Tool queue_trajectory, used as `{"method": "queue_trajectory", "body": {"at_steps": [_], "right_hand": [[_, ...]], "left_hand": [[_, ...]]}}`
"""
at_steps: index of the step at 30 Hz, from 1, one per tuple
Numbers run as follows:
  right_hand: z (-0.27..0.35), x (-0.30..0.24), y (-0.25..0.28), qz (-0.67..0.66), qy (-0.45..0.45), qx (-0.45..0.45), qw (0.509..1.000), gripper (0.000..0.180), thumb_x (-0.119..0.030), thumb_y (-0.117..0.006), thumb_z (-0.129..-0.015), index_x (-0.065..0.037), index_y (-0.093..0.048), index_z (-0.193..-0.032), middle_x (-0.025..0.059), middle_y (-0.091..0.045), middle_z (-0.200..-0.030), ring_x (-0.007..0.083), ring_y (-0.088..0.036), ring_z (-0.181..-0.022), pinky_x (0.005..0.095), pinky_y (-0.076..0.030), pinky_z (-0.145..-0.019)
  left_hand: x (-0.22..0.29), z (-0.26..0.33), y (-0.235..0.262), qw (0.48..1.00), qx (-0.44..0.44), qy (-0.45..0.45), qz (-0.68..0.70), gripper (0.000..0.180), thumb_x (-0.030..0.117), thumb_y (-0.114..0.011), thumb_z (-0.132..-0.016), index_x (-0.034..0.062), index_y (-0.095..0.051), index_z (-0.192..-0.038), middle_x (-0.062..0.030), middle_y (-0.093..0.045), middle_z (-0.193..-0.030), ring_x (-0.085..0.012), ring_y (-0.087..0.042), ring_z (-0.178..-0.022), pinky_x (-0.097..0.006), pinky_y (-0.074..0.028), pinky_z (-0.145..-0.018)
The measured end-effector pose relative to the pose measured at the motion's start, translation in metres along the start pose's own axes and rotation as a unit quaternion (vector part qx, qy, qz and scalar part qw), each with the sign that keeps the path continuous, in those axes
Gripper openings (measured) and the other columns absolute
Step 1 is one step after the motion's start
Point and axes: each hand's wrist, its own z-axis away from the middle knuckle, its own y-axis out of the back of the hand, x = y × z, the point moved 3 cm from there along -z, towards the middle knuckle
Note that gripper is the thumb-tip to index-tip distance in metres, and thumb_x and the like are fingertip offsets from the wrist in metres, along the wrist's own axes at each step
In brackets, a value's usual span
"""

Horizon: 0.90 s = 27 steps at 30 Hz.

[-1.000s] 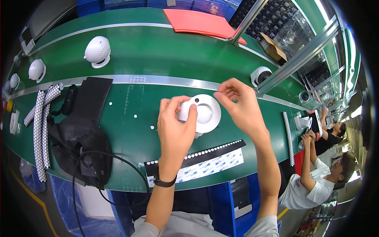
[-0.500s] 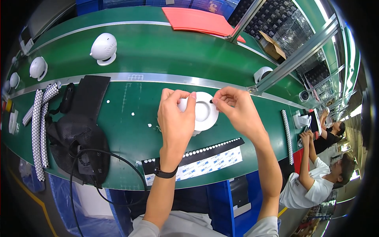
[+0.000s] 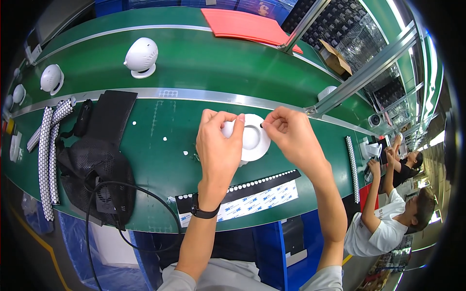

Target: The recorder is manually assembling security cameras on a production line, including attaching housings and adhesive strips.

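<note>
White round piece [image 3: 251, 138] is held over the green bench [image 3: 160, 194], roughly central in view, with its ringed recess facing up. Pad application is judged to be partway through on this piece: a small black pad [image 3: 262, 125] is seen at the upper right rim, at the fingertips of the right hand [image 3: 290, 135]. Whether the pad is stuck down or only held against the rim cannot be told. No other black pad is seen on the exposed face; the upper left portion is covered by the left hand [image 3: 219, 140], so a pad there cannot be ruled out. The black strip [image 3: 257, 182] lies below the piece, marked with a row of white round spots; whether these are gaps left by removed pads is not resolved. Small white scraps [image 3: 165, 138] are scattered to the left, possibly peeled liners.

Pose: the left edge of the piece is gripped by the left hand, thumb laid across the top, fingers curled; the wrist, fitted with a black band [image 3: 205, 213], is carried nearly in line with the forearm. The right hand is closed in a thumb-and-index pinch on the pad, remaining fingers folded, its forearm slanted up and inward from the lower right.
</note>
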Motion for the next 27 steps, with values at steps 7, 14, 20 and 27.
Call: {"method": "queue_trajectory", "body": {"at_steps": [7,14,20,27], "right_hand": [[-0.012,0.019,0.011,0.013,-0.02,-0.028,0.999,0.027,-0.021,-0.08,-0.098,0.005,-0.071,-0.094,-0.0015,-0.058,-0.067,0.0056,-0.049,-0.058,0.0261,-0.042,-0.054],[0.006,0.038,-0.016,-0.258,-0.053,-0.06,0.963,0.028,-0.024,-0.07,-0.106,0.004,-0.073,-0.099,-0.0016,-0.06,-0.071,0.0066,-0.054,-0.063,0.0245,-0.044,-0.059],[0.083,0.024,-0.059,-0.176,0.154,0.274,0.933,0.008,0.002,-0.069,-0.099,0.001,-0.068,-0.106,0.0027,-0.067,-0.088,0.0096,-0.059,-0.075,0.0258,-0.048,-0.067],[0.09,0.023,-0.129,0.015,0.287,-0.054,0.956,0.038,-0.013,-0.083,-0.085,-0.002,-0.069,-0.118,0.0143,-0.066,-0.112,0.0344,-0.064,-0.099,0.044,-0.053,-0.084]], "left_hand": [[0.001,0.003,0.003,1.0,-0.008,0.005,0.007,0.02,0.02,-0.076,-0.097,0.0007,-0.077,-0.097,-0.0115,-0.059,-0.099,-0.0298,-0.064,-0.091,-0.044,-0.052,-0.081],[0.01,0.083,0.043,0.987,0.007,-0.133,-0.091,0.032,-0.001,-0.077,-0.085,0.005,-0.075,-0.117,-0.0124,-0.061,-0.11,-0.034,-0.059,-0.102,-0.043,-0.049,-0.089],[-0.031,0.156,0.09,0.976,-0.149,-0.076,-0.141,0.04,0.005,-0.082,-0.083,0.0039,-0.073,-0.122,-0.0127,-0.065,-0.12,-0.0355,-0.06,-0.111,-0.046,-0.049,-0.097],[-0.036,0.175,0.084,0.956,-0.21,-0.144,-0.143,0.043,0.012,-0.082,-0.086,0.0029,-0.072,-0.127,-0.0141,-0.065,-0.135,-0.0379,-0.059,-0.126,-0.05,-0.047,-0.109]]}}
